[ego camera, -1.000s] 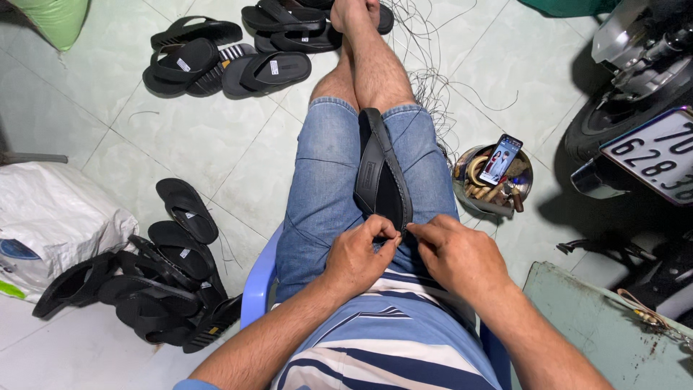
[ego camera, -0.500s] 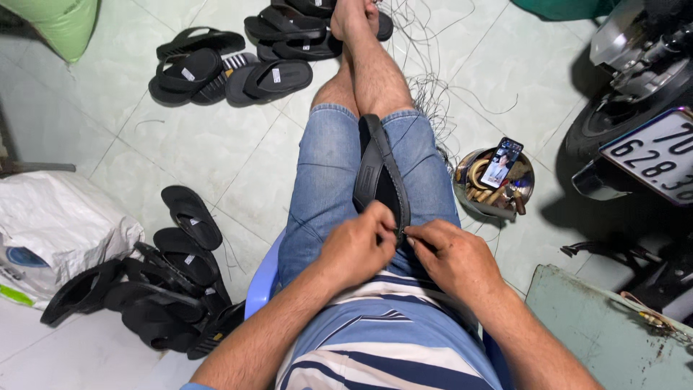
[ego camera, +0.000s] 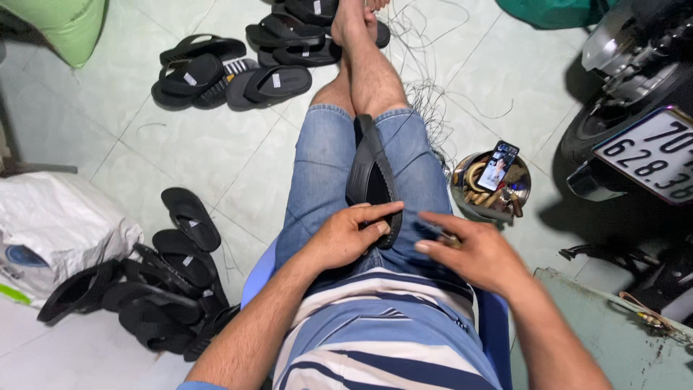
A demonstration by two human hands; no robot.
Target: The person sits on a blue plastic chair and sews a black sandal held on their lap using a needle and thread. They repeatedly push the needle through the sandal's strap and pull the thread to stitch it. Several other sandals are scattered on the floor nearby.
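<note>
1. Black sandal (ego camera: pixel 372 180) lies lengthwise on the person's lap, between the denim-clad thighs at the middle of the frame, heel end toward the body.
2. Left hand (ego camera: pixel 346 235) rests on the near end of the sandal, thumb and forefinger stretched along its edge and lightly gripping it, the other fingers curled under.
3. Right hand (ego camera: pixel 469 253) sits off the sandal, over the right thigh; its fingers are loosely bent and seem to pinch something thin and pale, though what it is cannot be told.
4. A second ago both hands were pressed together at the sandal's near end; now the right has drawn away to the right side of the frame while the left has kept its place. This reads as a pull made away from the sandal, with the left steadying it.
5. Around: a metal bowl (ego camera: pixel 491 191) of bits with a phone (ego camera: pixel 498 165) propped in it at right, loose wire (ego camera: pixel 433 94) on the tiles, a sandal heap (ego camera: pixel 151 289) at lower left, and more sandals (ego camera: pixel 238 72) at upper left.
</note>
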